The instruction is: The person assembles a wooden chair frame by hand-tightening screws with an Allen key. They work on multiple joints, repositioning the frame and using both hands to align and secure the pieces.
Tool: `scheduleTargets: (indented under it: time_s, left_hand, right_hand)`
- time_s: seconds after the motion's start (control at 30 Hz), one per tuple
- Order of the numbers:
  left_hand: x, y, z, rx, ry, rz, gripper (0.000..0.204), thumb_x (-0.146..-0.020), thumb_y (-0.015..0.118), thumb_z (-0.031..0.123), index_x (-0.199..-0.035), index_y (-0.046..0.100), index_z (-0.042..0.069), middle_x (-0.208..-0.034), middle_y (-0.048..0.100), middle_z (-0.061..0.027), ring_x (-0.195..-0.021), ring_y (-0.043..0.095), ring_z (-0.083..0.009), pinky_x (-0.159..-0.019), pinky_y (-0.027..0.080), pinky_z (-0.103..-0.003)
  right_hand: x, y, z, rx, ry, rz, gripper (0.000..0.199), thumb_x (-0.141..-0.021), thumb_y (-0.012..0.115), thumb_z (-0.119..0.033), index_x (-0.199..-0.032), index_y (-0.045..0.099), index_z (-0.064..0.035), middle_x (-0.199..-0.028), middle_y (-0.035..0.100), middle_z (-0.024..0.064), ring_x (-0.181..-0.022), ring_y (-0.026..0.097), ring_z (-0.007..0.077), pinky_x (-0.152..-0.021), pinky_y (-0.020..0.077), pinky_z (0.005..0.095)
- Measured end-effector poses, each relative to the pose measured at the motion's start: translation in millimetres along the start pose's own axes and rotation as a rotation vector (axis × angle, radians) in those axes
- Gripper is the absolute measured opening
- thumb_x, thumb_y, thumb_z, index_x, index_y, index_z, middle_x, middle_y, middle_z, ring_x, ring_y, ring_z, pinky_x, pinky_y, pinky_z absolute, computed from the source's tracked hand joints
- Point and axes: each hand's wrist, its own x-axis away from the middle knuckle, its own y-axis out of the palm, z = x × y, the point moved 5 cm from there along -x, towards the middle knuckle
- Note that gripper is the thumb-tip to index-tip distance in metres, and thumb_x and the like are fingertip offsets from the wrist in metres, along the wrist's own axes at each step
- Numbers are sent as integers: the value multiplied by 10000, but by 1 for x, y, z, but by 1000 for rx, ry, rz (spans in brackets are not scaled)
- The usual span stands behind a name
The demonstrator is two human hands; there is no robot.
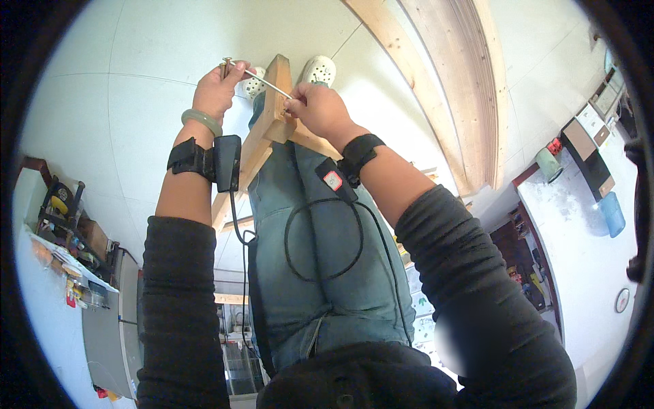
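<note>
My left hand is closed around a few brownish metal bolts, whose ends stick up by the thumb. A long thin silver metal rod slants from its fingertips across to my right hand. There, my right fingers pinch the rod's lower end, close beside a wooden frame. The frame is made of joined light-wood beams and stands between my legs. Whether the rod touches the wood is hidden by the fingers.
Long pale boards lie on the floor ahead right. My white clogs are just beyond the frame. Black cables loop from the wrist devices over my jeans. A white table stands right, a grey cabinet left.
</note>
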Motion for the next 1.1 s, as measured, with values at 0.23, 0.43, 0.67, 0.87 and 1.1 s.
scheduleTargets:
  time_s: [0.23,0.43,0.67,0.87,1.1]
  left_hand:
    - [71,0,20,-320,267,239,224,-841,612,248,-914,660,42,-829,668,-57,-734,602,-118,-680,466,-255]
    - [140,42,28,-614,867,181,154,-715,700,104,-864,667,83,-768,653,-79,-678,620,-212,-604,485,-296]
    - [153,93,15,-765,968,41,289,-691,659,115,-977,621,117,-828,597,-52,-689,589,-239,-545,468,-333]
    - [181,93,2,-753,504,-124,525,-743,644,145,-1230,447,129,-870,566,-85,-702,576,-274,-611,476,-355]
    - [193,62,-13,-281,332,-77,322,-827,604,209,-1102,528,61,-808,594,-107,-721,591,-212,-637,472,-299]
  right_hand:
    - [-5,1,6,-100,-58,-88,198,-789,612,-238,-812,660,-48,-735,648,113,-701,625,246,-650,472,349]
    - [16,-11,5,-165,262,-317,371,-855,527,-373,-865,659,-26,-737,654,80,-647,621,162,-576,462,277]
    - [36,-13,-13,-9,144,-537,347,-816,572,-369,-782,659,-35,-674,587,11,-588,503,82,-498,385,228]
    - [37,-8,-6,-182,341,-689,257,-849,537,-281,-831,637,-45,-682,565,-10,-571,475,77,-470,353,216]
    - [27,-14,7,225,100,-693,229,-820,562,-231,-857,643,-20,-741,614,92,-618,577,199,-514,440,294]
